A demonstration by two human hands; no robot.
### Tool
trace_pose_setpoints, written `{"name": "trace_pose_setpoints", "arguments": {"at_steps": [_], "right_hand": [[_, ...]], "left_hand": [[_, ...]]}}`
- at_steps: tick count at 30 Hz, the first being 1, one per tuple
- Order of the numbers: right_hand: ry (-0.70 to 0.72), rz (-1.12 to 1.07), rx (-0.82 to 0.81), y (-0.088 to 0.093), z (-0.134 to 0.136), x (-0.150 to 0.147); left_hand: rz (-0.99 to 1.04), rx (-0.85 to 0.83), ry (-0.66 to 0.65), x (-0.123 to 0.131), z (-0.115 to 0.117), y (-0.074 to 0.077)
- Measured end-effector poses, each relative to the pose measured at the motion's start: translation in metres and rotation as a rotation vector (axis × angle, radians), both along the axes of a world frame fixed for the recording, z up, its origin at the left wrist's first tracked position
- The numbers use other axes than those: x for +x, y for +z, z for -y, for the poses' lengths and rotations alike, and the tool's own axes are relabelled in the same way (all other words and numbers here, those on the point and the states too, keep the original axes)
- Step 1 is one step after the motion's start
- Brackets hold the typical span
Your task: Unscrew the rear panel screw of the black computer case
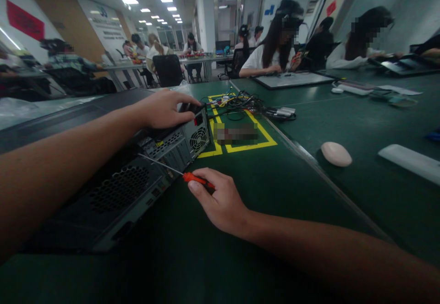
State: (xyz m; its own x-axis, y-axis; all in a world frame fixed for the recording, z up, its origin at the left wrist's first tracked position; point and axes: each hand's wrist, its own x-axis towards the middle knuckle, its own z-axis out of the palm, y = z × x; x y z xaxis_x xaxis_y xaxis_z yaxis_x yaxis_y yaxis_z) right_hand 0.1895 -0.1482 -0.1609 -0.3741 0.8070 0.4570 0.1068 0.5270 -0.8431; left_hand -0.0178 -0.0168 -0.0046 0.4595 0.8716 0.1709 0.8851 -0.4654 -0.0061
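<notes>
A green counter (275, 180) is spread across most of the view, and by it everything in hand is carried. On its left side a dark computer case (120, 189) is set slantwise, its panel of ports and slots turned toward the right and a round fan grille (198, 139) shown at the far end. Across the counter a flat panel (297, 80) is being worked on by another person. Beyond the case's far end, yellow tape (252, 147) is laid in angular outlines, and a tangle of cables (247, 105) is heaped across its far part. The left hand (168, 108) is laid on the upper edge of the case near the fan grille, thumb parted from the fingers; whether the edge is gripped cannot be told. The right hand (220, 198) is held low beside the case, and by its thumb and fingers the orange handle of a screwdriver (190, 176) is pinched. The shaft is pointed leftward, its tip seen against the case; whether a screw is met is too small to be told. At the right, a long white bar (412, 162) and a smaller, pale rounded object (336, 154) are left lying well apart from both hands
</notes>
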Motion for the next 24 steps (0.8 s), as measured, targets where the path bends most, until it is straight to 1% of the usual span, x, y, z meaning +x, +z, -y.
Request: {"name": "trace_pose_setpoints", "arguments": {"at_steps": [9, 20, 24], "right_hand": [[0.011, 0.033, -0.085, 0.0012, 0.0033, 0.0009], [0.039, 0.026, -0.121, 0.0024, 0.0017, 0.0004], [0.027, 0.034, -0.12, 0.0031, 0.0018, 0.0008]], "left_hand": [[-0.001, -0.002, 0.018, -0.0001, -0.001, -0.0011], [-0.007, -0.004, 0.005, -0.0004, -0.0009, -0.0003], [0.0, -0.004, 0.01, -0.0011, -0.0014, -0.0011]]}}
